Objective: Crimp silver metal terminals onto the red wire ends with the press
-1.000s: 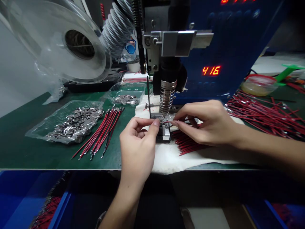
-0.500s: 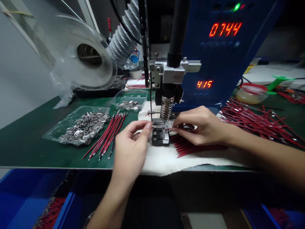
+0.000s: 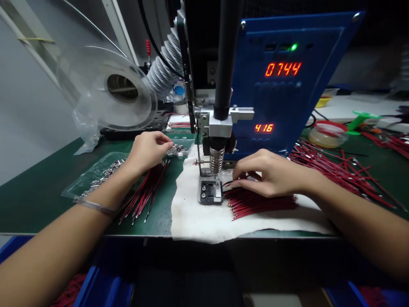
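Note:
My left hand [image 3: 147, 150] reaches out to a small clear tray of metal parts [image 3: 176, 149], fingertips pinched at the parts; whether it holds one I cannot tell. My right hand [image 3: 267, 173] rests on a pile of short red wires [image 3: 255, 200] on a white cloth [image 3: 198, 217], fingers pressing a wire end just right of the small metal fixture [image 3: 210, 192]. Above the fixture hangs the machine's coiled tip [image 3: 216, 160].
A bundle of red wires [image 3: 145, 192] and a clear tray of metal terminals [image 3: 102, 179] lie left. A blue control box [image 3: 281, 85] shows 0744 and 416. More red wires [image 3: 338, 166] spread right, near a lidded tub [image 3: 327, 133]. A clear reel [image 3: 118, 89] stands back left.
My left hand has left the fixture and moved back-left to the tray of metal parts. My right hand stays by the fixture, lower on the wire pile. The view has tilted up.

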Demonstrator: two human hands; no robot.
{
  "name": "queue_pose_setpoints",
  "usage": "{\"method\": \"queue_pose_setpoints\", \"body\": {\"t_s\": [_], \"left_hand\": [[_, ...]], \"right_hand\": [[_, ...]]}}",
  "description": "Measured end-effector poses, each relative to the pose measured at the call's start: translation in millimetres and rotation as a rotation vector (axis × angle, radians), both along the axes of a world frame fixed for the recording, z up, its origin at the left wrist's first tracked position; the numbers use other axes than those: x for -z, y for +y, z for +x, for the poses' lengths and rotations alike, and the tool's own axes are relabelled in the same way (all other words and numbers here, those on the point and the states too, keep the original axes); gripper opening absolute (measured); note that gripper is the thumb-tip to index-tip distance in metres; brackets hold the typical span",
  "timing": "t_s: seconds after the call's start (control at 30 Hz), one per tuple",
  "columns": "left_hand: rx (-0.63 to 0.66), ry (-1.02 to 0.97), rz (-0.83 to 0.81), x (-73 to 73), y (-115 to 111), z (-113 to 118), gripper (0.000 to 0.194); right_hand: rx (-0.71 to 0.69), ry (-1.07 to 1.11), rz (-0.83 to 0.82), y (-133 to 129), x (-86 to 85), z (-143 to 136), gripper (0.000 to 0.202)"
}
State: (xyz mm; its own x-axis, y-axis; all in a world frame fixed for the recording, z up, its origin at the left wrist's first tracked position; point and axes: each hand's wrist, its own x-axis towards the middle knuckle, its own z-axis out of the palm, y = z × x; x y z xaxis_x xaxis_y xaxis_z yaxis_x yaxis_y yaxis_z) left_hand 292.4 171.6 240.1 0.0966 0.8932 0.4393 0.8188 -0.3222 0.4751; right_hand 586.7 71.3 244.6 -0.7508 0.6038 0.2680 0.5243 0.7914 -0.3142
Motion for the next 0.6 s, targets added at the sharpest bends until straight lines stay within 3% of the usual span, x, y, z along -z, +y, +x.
{"method": "queue_pose_setpoints", "body": {"t_s": [0.23,0.43,0.6], "left_hand": [[0.070,0.221,-0.044,-8.5,28.7,-4.5,0.019],[0.146,0.365,-0.129,-19.1,41.7,-0.8,0.017],[0.205,0.479,-0.219,-19.5,51.0,-0.6,0.023]], "right_hand": [[0.019,-0.078,-0.138,4.3,-4.2,18.0,0.018],[0.039,-0.063,-0.190,6.5,-1.6,16.7,0.018],[0.059,-0.060,-0.214,8.7,0.8,14.2,0.023]]}}
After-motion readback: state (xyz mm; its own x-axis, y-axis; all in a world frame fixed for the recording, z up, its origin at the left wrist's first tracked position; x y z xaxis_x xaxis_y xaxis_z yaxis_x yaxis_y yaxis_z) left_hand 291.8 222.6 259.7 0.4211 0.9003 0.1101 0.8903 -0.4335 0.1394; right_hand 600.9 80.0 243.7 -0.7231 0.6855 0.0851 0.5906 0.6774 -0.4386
